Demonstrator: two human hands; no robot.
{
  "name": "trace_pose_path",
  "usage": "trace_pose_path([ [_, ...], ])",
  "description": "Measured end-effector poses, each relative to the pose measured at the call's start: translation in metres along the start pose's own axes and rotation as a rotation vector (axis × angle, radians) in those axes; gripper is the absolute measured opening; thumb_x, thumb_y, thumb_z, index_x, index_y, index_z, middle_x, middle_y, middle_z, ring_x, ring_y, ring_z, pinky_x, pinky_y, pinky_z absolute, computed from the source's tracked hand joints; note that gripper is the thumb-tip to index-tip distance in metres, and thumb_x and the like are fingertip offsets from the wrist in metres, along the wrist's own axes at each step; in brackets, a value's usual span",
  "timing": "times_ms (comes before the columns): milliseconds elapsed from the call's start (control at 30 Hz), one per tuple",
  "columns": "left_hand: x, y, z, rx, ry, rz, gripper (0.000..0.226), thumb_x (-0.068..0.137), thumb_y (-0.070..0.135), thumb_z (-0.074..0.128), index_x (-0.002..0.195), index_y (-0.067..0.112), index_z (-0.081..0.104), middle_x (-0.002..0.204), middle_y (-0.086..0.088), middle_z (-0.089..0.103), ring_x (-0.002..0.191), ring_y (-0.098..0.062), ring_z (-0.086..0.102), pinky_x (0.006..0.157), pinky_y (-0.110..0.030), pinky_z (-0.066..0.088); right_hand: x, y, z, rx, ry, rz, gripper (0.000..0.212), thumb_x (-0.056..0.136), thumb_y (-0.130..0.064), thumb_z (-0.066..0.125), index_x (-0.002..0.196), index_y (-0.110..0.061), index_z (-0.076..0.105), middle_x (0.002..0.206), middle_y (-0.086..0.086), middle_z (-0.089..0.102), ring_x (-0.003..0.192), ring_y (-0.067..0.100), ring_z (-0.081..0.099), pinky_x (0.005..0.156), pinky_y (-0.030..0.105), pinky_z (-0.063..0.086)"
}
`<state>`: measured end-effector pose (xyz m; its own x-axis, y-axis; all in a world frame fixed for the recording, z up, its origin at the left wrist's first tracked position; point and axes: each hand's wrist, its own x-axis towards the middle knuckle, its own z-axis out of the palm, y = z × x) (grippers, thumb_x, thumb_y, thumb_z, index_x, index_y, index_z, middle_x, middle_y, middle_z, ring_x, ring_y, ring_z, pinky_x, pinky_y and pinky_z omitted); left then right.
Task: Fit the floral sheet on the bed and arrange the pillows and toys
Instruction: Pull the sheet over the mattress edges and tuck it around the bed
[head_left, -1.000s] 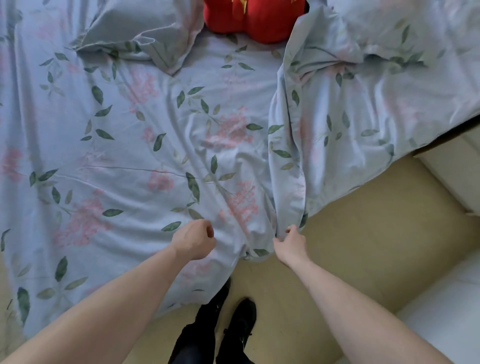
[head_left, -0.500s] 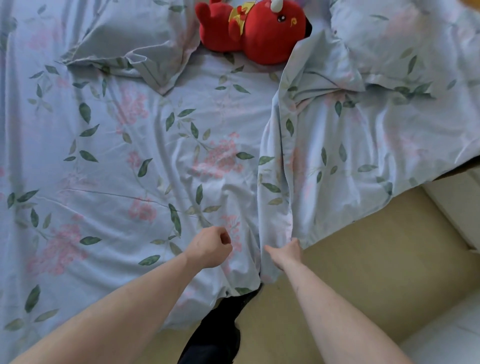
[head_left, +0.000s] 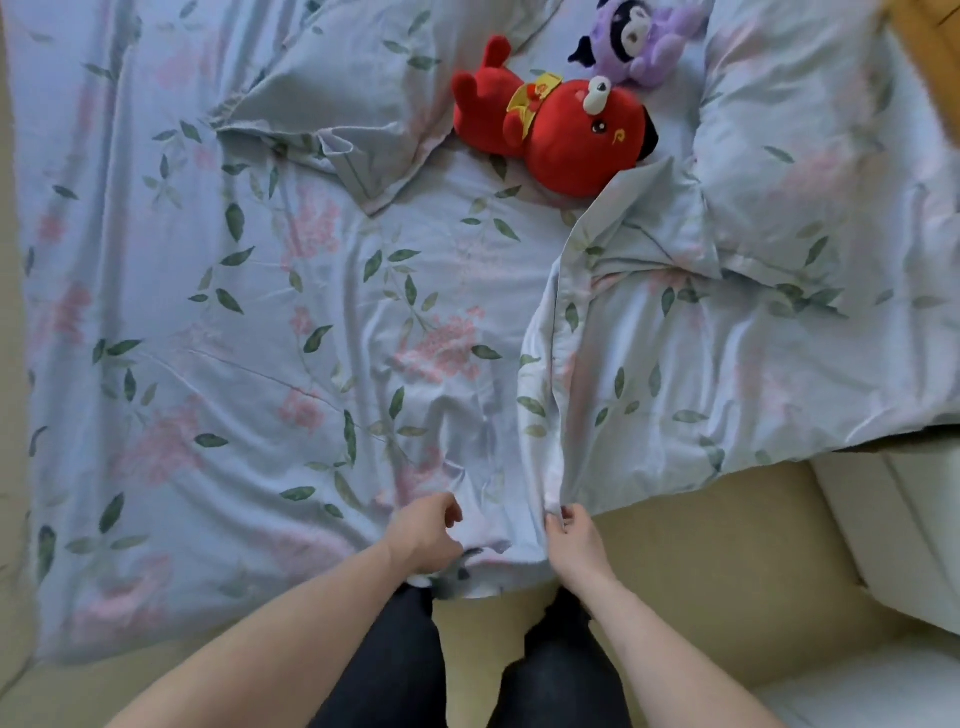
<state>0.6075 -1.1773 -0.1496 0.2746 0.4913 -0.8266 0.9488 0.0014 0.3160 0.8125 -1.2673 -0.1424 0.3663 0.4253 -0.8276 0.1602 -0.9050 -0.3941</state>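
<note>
A pale blue floral sheet (head_left: 322, 364) covers the bed, with a folded-over flap (head_left: 649, 395) on the right. At the near edge my left hand (head_left: 423, 532) grips a bunch of the sheet's hem. My right hand (head_left: 574, 543) pinches the lower corner of the flap. Two floral pillows lie at the far end, one on the left (head_left: 353, 88) and one on the right (head_left: 795, 140). Between them rest a red plush toy (head_left: 556, 130) and a purple plush toy (head_left: 641, 44).
Yellowish floor (head_left: 727, 561) runs along the near side of the bed. White furniture (head_left: 893, 525) stands at the right. My dark-trousered legs (head_left: 395, 665) are close to the bed edge.
The view has tilted up, bringing the purple toy and more of the pillows into sight. Both hands keep hold of the sheet at the near edge and have drawn slightly toward me.
</note>
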Motion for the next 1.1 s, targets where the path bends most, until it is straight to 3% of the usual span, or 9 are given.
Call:
trace_pose_path([
  [133,-0.027,0.039,0.022,0.046,-0.115,0.038,0.078,0.073,0.035,0.077,0.143,0.026,0.043,0.138,0.004,0.046,0.119,-0.020,0.056,0.094,-0.034,0.052,-0.015,-0.015,-0.033,0.012,-0.126,0.052,0.037,0.104,-0.036,0.050,0.121,-0.006,0.064,0.113,0.008,0.068,0.097,0.020,0.061,0.073,0.028,0.045],
  [233,-0.048,0.071,0.045,0.045,-0.161,-0.021,0.083,0.069,0.045,0.081,0.140,0.023,0.045,0.136,0.002,0.047,0.124,-0.021,0.050,0.100,-0.036,0.048,-0.019,-0.017,-0.049,0.078,-0.262,0.120,0.046,0.091,-0.054,0.062,0.113,-0.015,0.071,0.105,0.000,0.075,0.097,0.020,0.070,0.089,0.038,0.058],
  [300,-0.061,0.093,0.061,-0.048,-0.076,-0.109,0.077,0.067,0.052,0.077,0.132,0.022,0.049,0.128,0.003,0.049,0.120,-0.021,0.050,0.098,-0.036,0.048,-0.014,-0.017,-0.066,0.090,-0.336,0.104,0.051,0.081,-0.059,0.065,0.112,-0.019,0.072,0.104,-0.002,0.077,0.095,0.022,0.073,0.090,0.046,0.060],
  [367,-0.072,0.111,0.075,-0.170,0.064,-0.198,0.069,0.068,0.053,0.071,0.126,0.023,0.052,0.122,0.003,0.052,0.117,-0.021,0.051,0.095,-0.035,0.049,-0.016,-0.025,-0.082,0.115,-0.385,0.108,0.035,0.092,-0.046,0.065,0.111,-0.017,0.070,0.105,0.003,0.077,0.094,0.026,0.074,0.083,0.048,0.062],
  [533,-0.096,0.157,0.101,-0.270,0.362,-0.313,0.051,0.083,0.037,0.060,0.132,0.023,0.053,0.131,0.003,0.051,0.121,-0.022,0.047,0.094,-0.032,0.044,-0.025,-0.040,-0.124,0.106,-0.447,0.098,0.025,0.101,-0.029,0.059,0.115,-0.010,0.066,0.109,0.010,0.074,0.095,0.030,0.073,0.070,0.043,0.063],
  [700,-0.116,0.185,0.109,-0.354,0.622,-0.410,0.032,0.084,0.018,0.052,0.114,0.025,0.059,0.124,0.005,0.053,0.118,-0.022,0.045,0.094,-0.032,0.040,-0.033,-0.051,-0.145,-0.022,-0.371,0.044,0.020,0.098,-0.020,0.058,0.115,-0.009,0.061,0.111,0.012,0.070,0.093,0.033,0.071,0.067,0.040,0.062],
  [867,-0.133,0.202,0.121,-0.454,0.732,-0.414,0.037,0.086,0.011,0.048,0.120,0.028,0.048,0.125,0.008,0.045,0.119,-0.019,0.046,0.093,-0.031,0.040,-0.051,-0.049,-0.158,-0.127,-0.360,0.012,0.013,0.098,-0.006,0.054,0.109,-0.003,0.060,0.095,0.013,0.066,0.077,0.029,0.065,0.076,0.043,0.059],
  [1000,-0.146,0.210,0.135,-0.514,0.804,-0.450,0.040,0.088,0.008,0.049,0.123,0.028,0.045,0.124,0.006,0.041,0.110,-0.018,0.050,0.090,-0.029,0.040,-0.074,-0.038,-0.164,-0.138,-0.442,0.036,0.008,0.101,-0.003,0.054,0.105,0.000,0.060,0.103,0.016,0.069,0.084,0.031,0.068,0.052,0.033,0.060],
  [1100,-0.151,0.213,0.141,-0.494,0.783,-0.428,0.033,0.089,0.006,0.046,0.114,0.026,0.047,0.117,0.005,0.044,0.099,-0.021,0.052,0.082,-0.029,0.034,-0.075,-0.031,-0.171,-0.150,-0.466,0.041,0.017,0.101,-0.007,0.058,0.113,0.005,0.059,0.111,0.020,0.069,0.086,0.032,0.070,0.054,0.032,0.060],
])
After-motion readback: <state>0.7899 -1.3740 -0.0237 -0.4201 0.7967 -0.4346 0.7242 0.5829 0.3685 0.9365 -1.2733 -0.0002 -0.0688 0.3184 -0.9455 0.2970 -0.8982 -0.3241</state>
